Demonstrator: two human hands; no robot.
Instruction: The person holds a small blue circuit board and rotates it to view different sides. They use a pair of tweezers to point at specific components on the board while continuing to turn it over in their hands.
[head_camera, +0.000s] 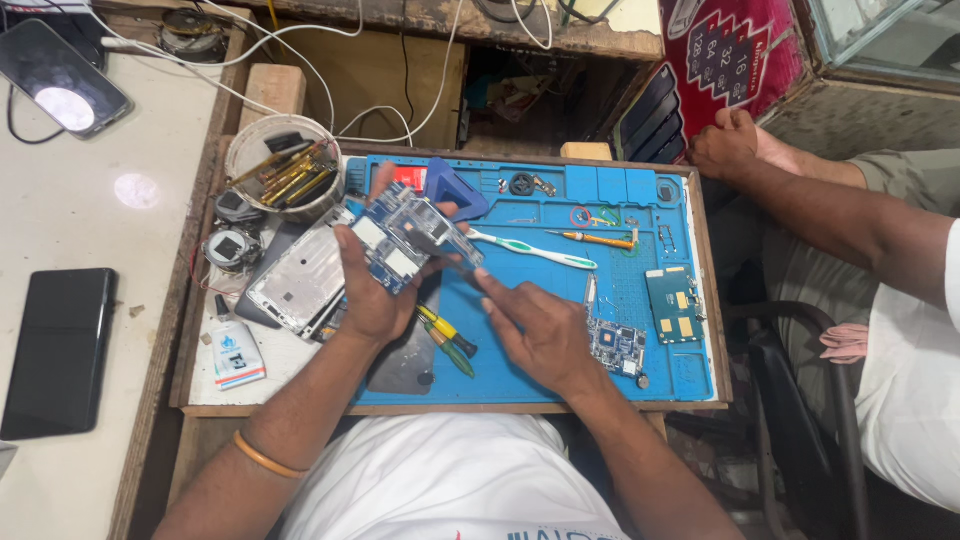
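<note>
Left hand (372, 290) clamps a blue phone circuit board (405, 237), fingers wrapped around it, held just above the blue repair mat (520, 370); palm hides the board's lower edge. Right hand (535, 335) rests flat on the mat, fingers loose, holding nothing, index tip close to the board. Two screwdrivers (448, 340) lie on the mat, partly under the left hand. One white-green toothbrush (535, 250) lies mid-mat. Two more boards (672, 318) sit at the mat's right end. Phone frame (300, 280) lies off the mat's left edge. Another person's hand (725, 145) rests beyond the mat's right corner.
</note>
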